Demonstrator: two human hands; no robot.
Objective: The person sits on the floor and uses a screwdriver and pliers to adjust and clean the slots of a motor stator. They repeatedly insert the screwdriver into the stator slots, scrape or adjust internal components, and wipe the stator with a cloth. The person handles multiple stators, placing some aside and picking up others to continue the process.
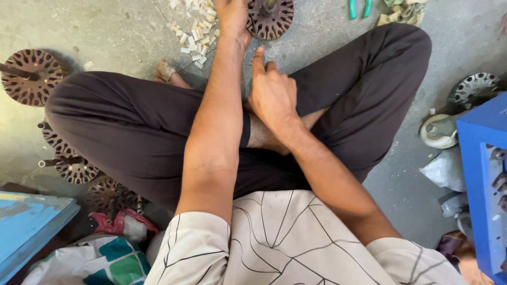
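I sit cross-legged on a concrete floor in dark trousers (132, 121). My left hand (232, 18) reaches forward to the top edge of the view, against the left rim of a round slotted metal disc (272, 21). Its fingers are cut off by the frame, so its grip is hidden. My right hand (272, 95) rests on my crossed leg with the fingers curled, one finger pointing up and nothing in it. A heap of small pale strips (198, 29) lies on the floor just left of my left hand.
More slotted discs lie at the left (29, 76), lower left (74, 166) and right (475, 87). Green-handled pliers (359, 8) lie at the top. A blue box (483, 174) stands at the right, and a blue board (29, 221) and patterned cloth (100, 261) at the lower left.
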